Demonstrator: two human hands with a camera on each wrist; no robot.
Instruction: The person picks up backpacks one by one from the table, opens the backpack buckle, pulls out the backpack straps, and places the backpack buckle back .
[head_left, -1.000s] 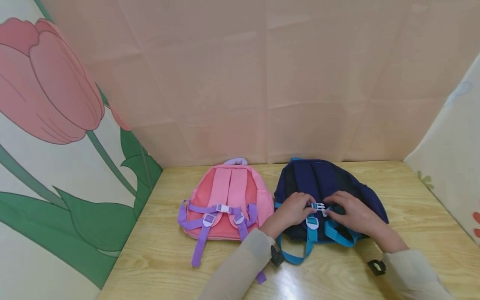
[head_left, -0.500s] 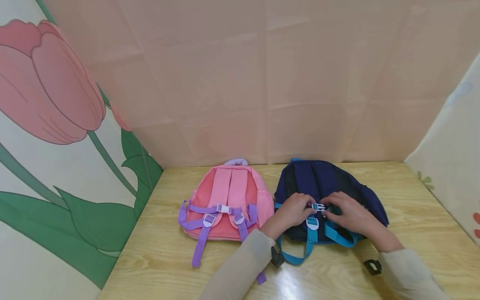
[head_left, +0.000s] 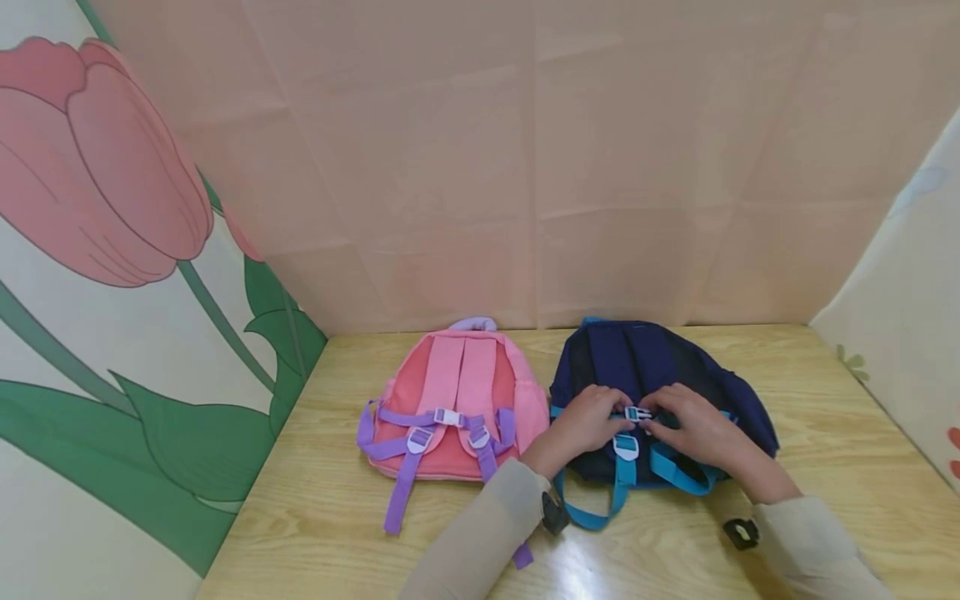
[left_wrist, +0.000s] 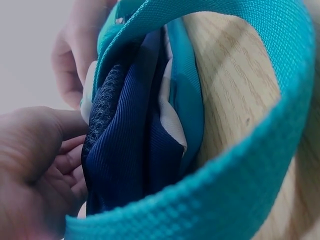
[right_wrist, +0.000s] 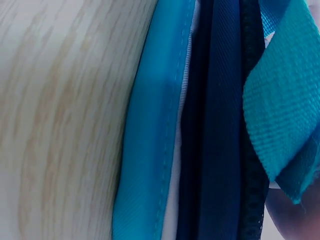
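Observation:
A navy backpack (head_left: 611, 350) lies on the right part of the table with its strap side up. Across it, my left hand (head_left: 588, 421) pinches the left half of a white side-release buckle (head_left: 637, 414) on a blue strap. My right hand (head_left: 697, 427) pinches the prong half from the right. The halves meet end to end, with the prongs showing between my fingertips. In the left wrist view, a blue strap loop (left_wrist: 295, 100) crosses in front of the bag and my left thumb (left_wrist: 70, 122) reaches the white buckle. The right wrist view shows mostly the bag's edge (right_wrist: 220, 125).
A pink backpack (head_left: 438, 358) with a fastened purple chest strap lies beside the navy one, to its left. Loose blue straps (head_left: 588, 518) trail onto the wooden table (head_left: 300, 500). A pink backdrop (head_left: 525, 167) stands behind, and a tulip-print wall (head_left: 127, 175) at left.
My right hand has edged left, bringing its prong half up to and in line with the other buckle half. The left hand and both backpacks have stayed almost still.

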